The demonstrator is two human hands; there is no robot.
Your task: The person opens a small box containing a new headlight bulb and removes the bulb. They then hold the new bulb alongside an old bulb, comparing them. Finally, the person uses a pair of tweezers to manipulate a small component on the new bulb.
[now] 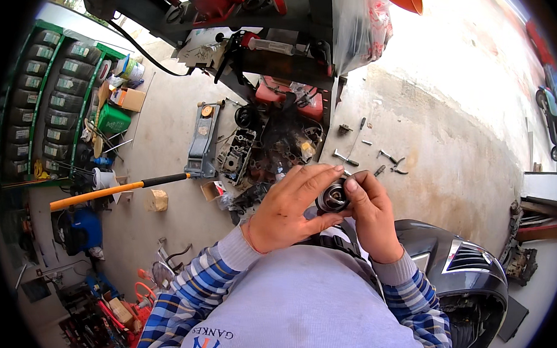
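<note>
Close to my chest I hold a small round metal part [333,197] with a shiny rim and a dark hollow middle; its exact kind cannot be made out. My left hand [291,203] closes on it from the left, thumb below and fingers reaching over its upper edge. From the right, my right hand [374,218] grips the same part, thumb on its rim and fingers curled behind. The part's underside is hidden by my fingers.
A floor jack [203,142] with an orange handle [98,193] stands left. Engine parts [235,153] lie beneath the bench [268,65]. Hand tools [345,157] are scattered ahead. Tyre racks [65,103] line the left; a dark motor scooter [456,265] is close on my right.
</note>
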